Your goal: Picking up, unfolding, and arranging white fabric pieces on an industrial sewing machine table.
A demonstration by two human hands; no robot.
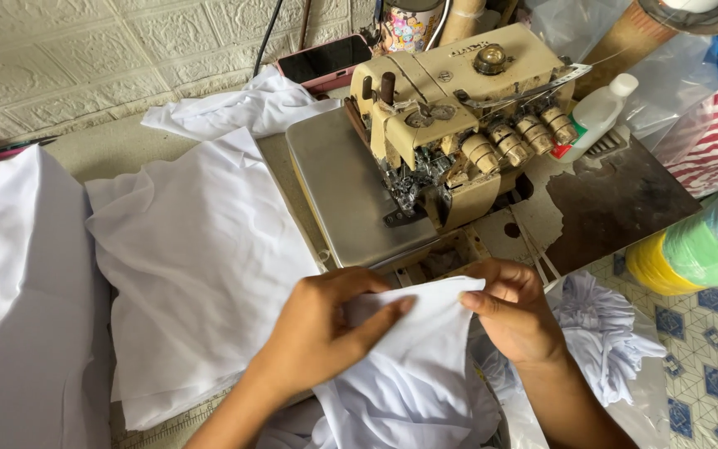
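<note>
Our left hand (pixel 326 328) pinches white cloth piece (pixel 417 333) | right hand (pixel 513 312) grips its other corner | top edge spans between our hands | overlock machine (pixel 450 125) just beyond, right hand nearer.

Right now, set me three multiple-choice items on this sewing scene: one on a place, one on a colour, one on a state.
1. Where does the sewing machine stand relative to the hands?
A. beyond them
B. to their left
C. under the cloth

2. What colour is the cloth in the hands?
A. red
B. white
C. green

3. How do the hands hold that cloth?
A. both grip its upper edge
B. only one touches it
C. both lie flat, apart from it

Answers: 1 A, the machine sits farther up the table than the left hand and right hand. 2 B, the fabric is plain white. 3 A, fingers of both hands pinch the top edge.
</note>
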